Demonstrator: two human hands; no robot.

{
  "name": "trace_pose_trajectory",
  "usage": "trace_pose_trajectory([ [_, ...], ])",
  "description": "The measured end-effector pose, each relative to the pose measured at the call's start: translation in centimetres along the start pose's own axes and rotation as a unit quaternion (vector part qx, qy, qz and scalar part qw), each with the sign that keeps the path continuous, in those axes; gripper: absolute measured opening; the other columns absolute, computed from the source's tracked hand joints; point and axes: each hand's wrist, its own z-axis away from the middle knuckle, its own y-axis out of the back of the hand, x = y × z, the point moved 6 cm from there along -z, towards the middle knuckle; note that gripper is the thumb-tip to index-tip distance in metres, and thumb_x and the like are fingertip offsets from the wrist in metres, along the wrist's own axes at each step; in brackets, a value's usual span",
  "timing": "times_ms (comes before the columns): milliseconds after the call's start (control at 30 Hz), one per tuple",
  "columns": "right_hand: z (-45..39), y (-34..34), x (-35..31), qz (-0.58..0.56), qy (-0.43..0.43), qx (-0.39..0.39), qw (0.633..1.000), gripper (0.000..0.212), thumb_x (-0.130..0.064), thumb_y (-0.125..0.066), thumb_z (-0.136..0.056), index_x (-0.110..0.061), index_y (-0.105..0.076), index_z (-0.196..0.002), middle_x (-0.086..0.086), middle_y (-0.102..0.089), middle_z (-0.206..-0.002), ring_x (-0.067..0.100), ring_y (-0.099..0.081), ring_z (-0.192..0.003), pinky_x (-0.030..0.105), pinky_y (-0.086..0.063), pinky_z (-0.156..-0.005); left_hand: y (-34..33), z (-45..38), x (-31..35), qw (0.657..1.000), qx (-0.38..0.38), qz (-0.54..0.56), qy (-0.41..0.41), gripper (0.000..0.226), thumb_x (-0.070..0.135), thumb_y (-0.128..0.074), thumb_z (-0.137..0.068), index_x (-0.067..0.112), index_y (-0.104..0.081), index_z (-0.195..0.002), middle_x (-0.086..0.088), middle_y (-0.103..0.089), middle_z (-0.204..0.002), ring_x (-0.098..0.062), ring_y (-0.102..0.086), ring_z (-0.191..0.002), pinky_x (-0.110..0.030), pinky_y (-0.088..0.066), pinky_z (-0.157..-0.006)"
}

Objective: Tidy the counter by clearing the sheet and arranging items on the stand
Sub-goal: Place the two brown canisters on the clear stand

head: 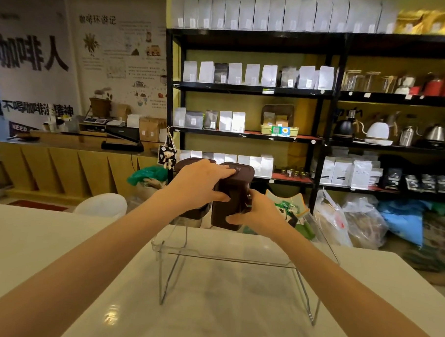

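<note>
- Both hands share one grip on the dark brown, tall plastic canister with a matching lid (230,201): the left hand (200,182) is closed over its lid and upper left side, fingers across the top and thumb on the front face, while the right hand (255,210) is wrapped round its lower right side, fingers curled at the base edge.
- Head view: the canister is at the far edge of the clear acrylic stand on thin wire legs (228,255), which sits on the white glossy tabletop (34,249). Whether its base already touches the stand's top, I cannot tell.
- A second dark brown canister (192,190) is just beside it on the left, mostly hidden behind the left hand; the two look close enough to touch.
- To do this step well, I judge the canister should go down upright and flat, square to its neighbour, with its base fully on the clear top, not overhanging the back edge.
- Because the stand looks light and springy, press gently and release the lower hand first, so the lid hand steadies it.
- No sheet shows anywhere on the tabletop.
</note>
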Motion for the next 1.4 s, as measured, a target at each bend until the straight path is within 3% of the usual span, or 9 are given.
trace_pose_trajectory([
  [100,-0.3,-0.3,0.3,-0.013,-0.01,-0.01,1.0,0.06,-0.011,-0.071,-0.076,-0.014,-0.039,-0.127,0.007,-0.059,-0.127,0.024,-0.055,-0.116,0.037,-0.046,-0.095,-0.1,0.0,-0.1,0.999,0.031,-0.04,0.004,0.055,0.04,-0.058,-0.083,0.024,-0.042,-0.133,0.002,-0.056,-0.132,-0.019,-0.043,-0.115,-0.033,-0.044,-0.089],
  [233,-0.8,-0.6,0.5,-0.025,-0.015,-0.019,0.999,0.065,-0.011,-0.07,-0.076,-0.014,-0.034,-0.13,0.008,-0.056,-0.13,0.026,-0.052,-0.12,0.039,-0.046,-0.096,-0.3,0.4,-0.2,0.996,0.057,-0.065,0.013,0.064,0.041,-0.061,-0.081,0.022,-0.037,-0.137,-0.002,-0.038,-0.146,-0.022,-0.028,-0.132,-0.037,-0.035,-0.106],
  [400,-1.5,-0.8,0.6,-0.032,-0.018,-0.02,0.999,0.071,-0.011,-0.072,-0.074,-0.014,-0.032,-0.132,0.007,-0.053,-0.133,0.027,-0.05,-0.122,0.041,-0.045,-0.098,-0.7,1.2,-2.6,0.993,0.056,-0.007,0.108,0.076,0.039,-0.068,-0.074,0.021,-0.031,-0.139,-0.007,-0.025,-0.15,-0.028,-0.013,-0.139,-0.049,-0.017,-0.114],
  [533,-1.8,-0.7,0.8,-0.052,-0.012,-0.022,0.998,0.07,-0.012,-0.073,-0.073,-0.014,-0.034,-0.131,0.008,-0.052,-0.135,0.029,-0.049,-0.123,0.045,-0.043,-0.102,-0.9,2.2,-4.8,0.98,0.067,0.09,0.162,0.076,0.03,-0.07,-0.075,0.019,-0.031,-0.139,-0.012,-0.018,-0.153,-0.03,-0.009,-0.142,-0.046,-0.014,-0.117],
  [767,-2.5,-0.8,1.0,-0.072,-0.012,-0.012,0.997,0.072,-0.01,-0.072,-0.074,-0.011,-0.032,-0.133,0.01,-0.05,-0.136,0.029,-0.046,-0.126,0.042,-0.041,-0.102,-1.8,2.5,-5.6,0.977,0.082,0.096,0.17,0.062,0.022,-0.065,-0.081,0.017,-0.038,-0.136,-0.011,-0.035,-0.145,-0.028,-0.028,-0.135,-0.041,-0.026,-0.113],
  [1067,-3.4,-1.1,1.3,-0.121,-0.03,-0.022,0.992,0.07,-0.005,-0.071,-0.074,-0.012,-0.033,-0.133,0.009,-0.05,-0.136,0.029,-0.047,-0.126,0.042,-0.04,-0.102,-1.8,2.5,-5.1,0.976,0.103,0.082,0.176,0.061,0.022,-0.064,-0.082,0.014,-0.038,-0.137,-0.013,-0.039,-0.143,-0.027,-0.03,-0.134,-0.039,-0.028,-0.113],
  [1400,-3.4,-1.4,1.4,-0.091,-0.046,-0.035,0.994,0.07,-0.011,-0.069,-0.077,-0.01,-0.028,-0.134,0.01,-0.047,-0.138,0.031,-0.046,-0.126,0.042,-0.042,-0.1,-1.6,2.5,-4.7,0.982,0.089,0.027,0.164,0.063,0.026,-0.064,-0.082,0.014,-0.036,-0.137,-0.013,-0.041,-0.142,-0.028,-0.031,-0.134,-0.04,-0.031,-0.111],
])
